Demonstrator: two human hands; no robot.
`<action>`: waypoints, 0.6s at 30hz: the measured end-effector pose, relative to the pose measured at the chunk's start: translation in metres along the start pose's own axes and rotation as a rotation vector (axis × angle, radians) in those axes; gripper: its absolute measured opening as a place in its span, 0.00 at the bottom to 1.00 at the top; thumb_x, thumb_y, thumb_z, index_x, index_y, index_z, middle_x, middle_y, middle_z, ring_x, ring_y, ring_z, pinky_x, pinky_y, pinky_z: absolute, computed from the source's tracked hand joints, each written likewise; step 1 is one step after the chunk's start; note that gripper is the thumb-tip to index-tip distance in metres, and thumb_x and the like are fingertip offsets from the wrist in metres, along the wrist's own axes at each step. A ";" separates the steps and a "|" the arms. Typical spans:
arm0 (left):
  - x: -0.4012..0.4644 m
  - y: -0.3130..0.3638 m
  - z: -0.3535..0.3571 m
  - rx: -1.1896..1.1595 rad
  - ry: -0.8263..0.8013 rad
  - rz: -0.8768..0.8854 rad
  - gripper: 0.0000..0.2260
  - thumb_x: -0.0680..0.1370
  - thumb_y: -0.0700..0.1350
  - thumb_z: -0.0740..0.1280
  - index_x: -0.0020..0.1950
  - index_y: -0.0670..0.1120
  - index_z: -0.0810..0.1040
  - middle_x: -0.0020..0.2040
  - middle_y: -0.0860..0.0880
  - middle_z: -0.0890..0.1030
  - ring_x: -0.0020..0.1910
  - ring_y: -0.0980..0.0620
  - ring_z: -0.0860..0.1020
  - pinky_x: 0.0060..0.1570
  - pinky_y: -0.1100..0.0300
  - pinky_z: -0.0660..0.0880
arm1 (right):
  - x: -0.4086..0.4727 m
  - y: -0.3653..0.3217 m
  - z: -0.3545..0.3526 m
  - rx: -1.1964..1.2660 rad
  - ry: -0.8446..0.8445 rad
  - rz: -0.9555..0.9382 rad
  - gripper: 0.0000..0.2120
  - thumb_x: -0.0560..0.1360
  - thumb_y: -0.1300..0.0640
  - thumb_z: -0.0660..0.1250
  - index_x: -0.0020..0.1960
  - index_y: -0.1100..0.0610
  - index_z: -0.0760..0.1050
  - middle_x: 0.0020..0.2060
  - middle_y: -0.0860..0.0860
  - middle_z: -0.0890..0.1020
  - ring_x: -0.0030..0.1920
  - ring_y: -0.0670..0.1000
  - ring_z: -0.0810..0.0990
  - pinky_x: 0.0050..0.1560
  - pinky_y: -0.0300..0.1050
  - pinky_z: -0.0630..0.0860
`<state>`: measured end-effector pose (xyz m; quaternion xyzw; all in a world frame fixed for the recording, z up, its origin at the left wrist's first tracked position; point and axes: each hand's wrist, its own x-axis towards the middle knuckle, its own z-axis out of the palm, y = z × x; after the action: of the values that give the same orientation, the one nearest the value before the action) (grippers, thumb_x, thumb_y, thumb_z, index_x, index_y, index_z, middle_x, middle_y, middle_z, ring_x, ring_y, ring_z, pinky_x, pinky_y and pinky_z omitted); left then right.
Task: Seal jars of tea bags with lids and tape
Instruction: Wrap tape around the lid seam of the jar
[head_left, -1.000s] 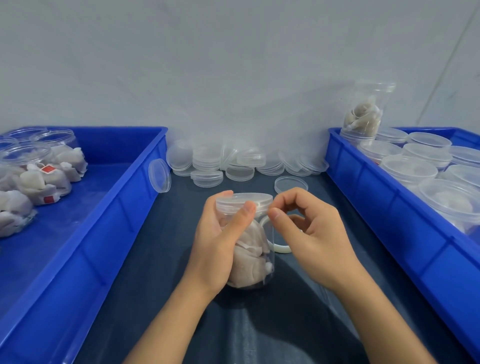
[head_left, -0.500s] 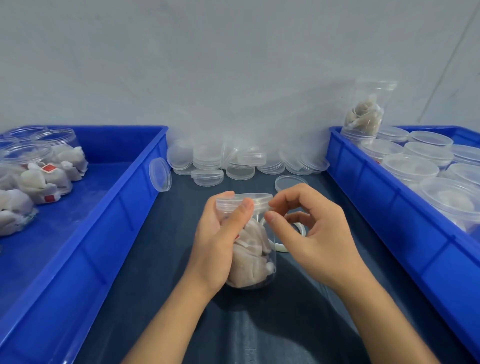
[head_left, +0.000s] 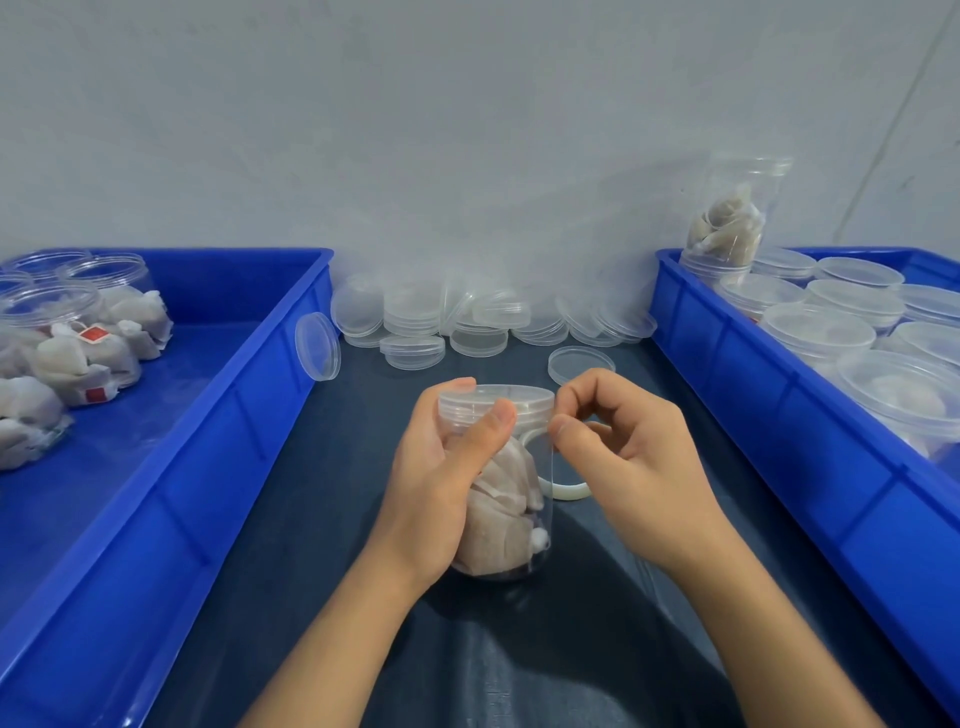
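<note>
A clear jar (head_left: 511, 499) full of white tea bags stands on the dark mat in the middle, with a clear lid (head_left: 496, 401) on top. My left hand (head_left: 441, 478) grips the jar, thumb pressed against the lid's rim. My right hand (head_left: 631, 462) pinches a strip of clear tape beside the lid's right edge; the tape itself is barely visible. A white tape roll (head_left: 566, 491) lies on the mat behind the jar, partly hidden by my right hand.
A blue bin (head_left: 218, 447) on the left holds open jars of tea bags (head_left: 78, 343). The blue bin (head_left: 789, 415) on the right holds lidded jars (head_left: 852, 306). Loose clear lids (head_left: 467, 322) pile against the back wall.
My right hand has shifted slightly right and away from the lid, thumb and forefinger still pinched. The left hand and jar have stayed put.
</note>
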<state>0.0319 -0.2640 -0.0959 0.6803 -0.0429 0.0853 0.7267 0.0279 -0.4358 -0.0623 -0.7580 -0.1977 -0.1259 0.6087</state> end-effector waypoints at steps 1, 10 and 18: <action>0.000 0.000 0.000 0.001 -0.001 0.003 0.36 0.66 0.69 0.73 0.70 0.53 0.76 0.57 0.53 0.86 0.59 0.54 0.85 0.61 0.56 0.78 | 0.000 0.000 0.000 0.002 0.004 0.008 0.04 0.74 0.62 0.66 0.42 0.57 0.77 0.36 0.45 0.79 0.38 0.47 0.77 0.41 0.35 0.73; -0.003 0.000 0.001 0.024 0.020 0.033 0.34 0.67 0.69 0.72 0.68 0.55 0.76 0.56 0.57 0.86 0.57 0.57 0.84 0.57 0.59 0.77 | 0.003 -0.004 -0.001 -0.051 0.003 0.134 0.07 0.72 0.57 0.64 0.41 0.60 0.76 0.37 0.60 0.77 0.36 0.51 0.72 0.40 0.49 0.72; -0.004 -0.003 0.003 0.046 0.058 0.090 0.33 0.69 0.68 0.73 0.70 0.55 0.75 0.59 0.59 0.85 0.60 0.60 0.83 0.55 0.68 0.77 | 0.007 -0.001 -0.002 -0.084 0.025 0.217 0.07 0.76 0.61 0.67 0.40 0.58 0.79 0.30 0.47 0.78 0.33 0.44 0.74 0.38 0.42 0.76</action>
<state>0.0288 -0.2677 -0.0991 0.6915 -0.0505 0.1387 0.7072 0.0332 -0.4363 -0.0580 -0.7983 -0.1012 -0.0768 0.5887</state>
